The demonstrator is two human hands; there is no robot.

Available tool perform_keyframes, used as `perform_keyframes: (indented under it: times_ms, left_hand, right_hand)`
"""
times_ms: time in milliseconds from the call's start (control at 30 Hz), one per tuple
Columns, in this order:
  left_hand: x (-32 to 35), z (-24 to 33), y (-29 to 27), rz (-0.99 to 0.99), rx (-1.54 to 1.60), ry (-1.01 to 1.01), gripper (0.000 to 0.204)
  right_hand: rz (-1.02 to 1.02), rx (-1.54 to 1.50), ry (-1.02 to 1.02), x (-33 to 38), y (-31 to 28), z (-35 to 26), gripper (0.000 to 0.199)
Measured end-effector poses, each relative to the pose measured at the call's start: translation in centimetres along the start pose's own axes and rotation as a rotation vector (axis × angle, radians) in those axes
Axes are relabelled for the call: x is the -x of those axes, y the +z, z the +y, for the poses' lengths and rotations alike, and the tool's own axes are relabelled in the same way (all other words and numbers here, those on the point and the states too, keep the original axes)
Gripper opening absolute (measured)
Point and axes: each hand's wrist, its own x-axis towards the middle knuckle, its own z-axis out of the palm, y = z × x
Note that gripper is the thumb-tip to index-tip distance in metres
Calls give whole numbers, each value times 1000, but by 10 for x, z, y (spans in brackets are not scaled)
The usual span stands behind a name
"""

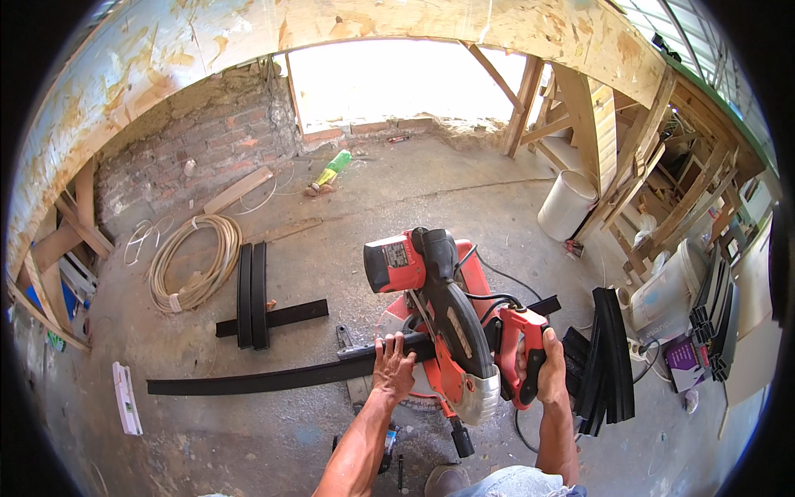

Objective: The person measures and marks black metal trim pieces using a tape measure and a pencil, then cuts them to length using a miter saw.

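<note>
A red and black miter saw [464,327] stands on the floor in front of me, its blade guard lowered over the base. My right hand [550,367] is wrapped round the saw's red handle [515,352]. A long black profile [265,381] lies across the saw base and reaches far to the left. My left hand [392,364] presses on this profile close to the left side of the blade guard, fingers bent over it and the fence. The guard hides the blade, so I cannot tell whether it touches the profile.
Black offcuts [609,356] are piled right of the saw; more black pieces [252,294] lie at the left near a coiled hose [195,261]. A white bucket [567,205] and a green bottle [333,168] are farther back. A power cord [520,427] runs beside the saw.
</note>
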Motion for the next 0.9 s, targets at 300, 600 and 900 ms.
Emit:
perform_keyframes:
  times_ms: [300, 600, 900]
  left_hand:
    - [1, -2, 1, 24, 21, 4, 22]
    - [1, -3, 1, 32, 32, 4, 21]
    - [1, -1, -1, 12, 46, -1, 23]
  right_hand:
    - [-10, -29, 39, -2, -2, 1, 73]
    - [-2, 11, 3, 0, 1, 0, 74]
    - [0, -20, 14, 4, -5, 14, 75]
